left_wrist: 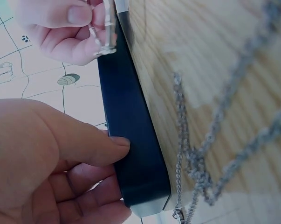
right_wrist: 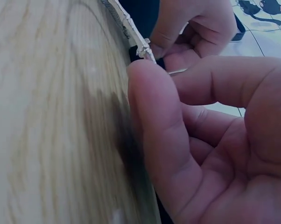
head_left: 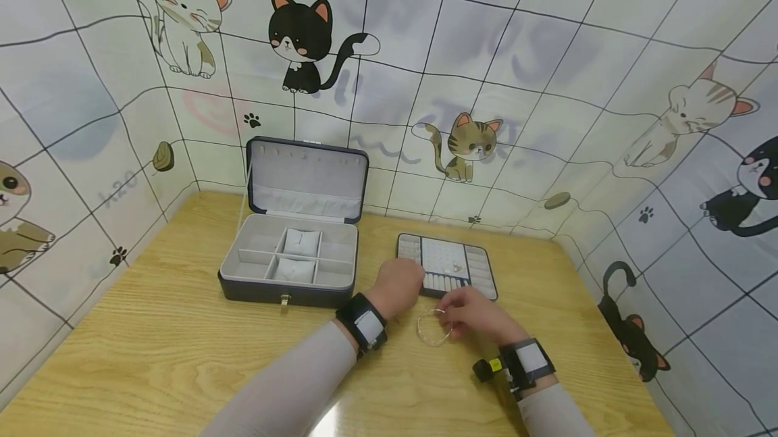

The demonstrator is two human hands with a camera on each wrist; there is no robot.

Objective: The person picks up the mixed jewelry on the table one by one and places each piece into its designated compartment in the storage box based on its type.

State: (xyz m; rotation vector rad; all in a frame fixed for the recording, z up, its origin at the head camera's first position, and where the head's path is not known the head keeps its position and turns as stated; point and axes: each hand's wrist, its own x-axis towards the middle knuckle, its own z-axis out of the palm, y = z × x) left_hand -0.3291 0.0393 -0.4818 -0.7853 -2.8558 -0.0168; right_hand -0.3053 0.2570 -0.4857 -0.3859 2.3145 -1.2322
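My left hand is at the near left corner of a shallow jewelry tray. In the left wrist view its thumb presses on the tray's dark side, with the other fingers curled at the edge. My right hand pinches a thin silver bangle between thumb and fingertips, and the ring hangs in front of the tray. Small jewelry lies on the tray's pale middle panel. Close to the left wrist camera is a silver chain, partly blurred and tangled.
An open jewelry box stands at the left, lid raised towards the wall. White cushions fill two of its compartments. The wooden table meets a cat-print wall covering at the back and sides.
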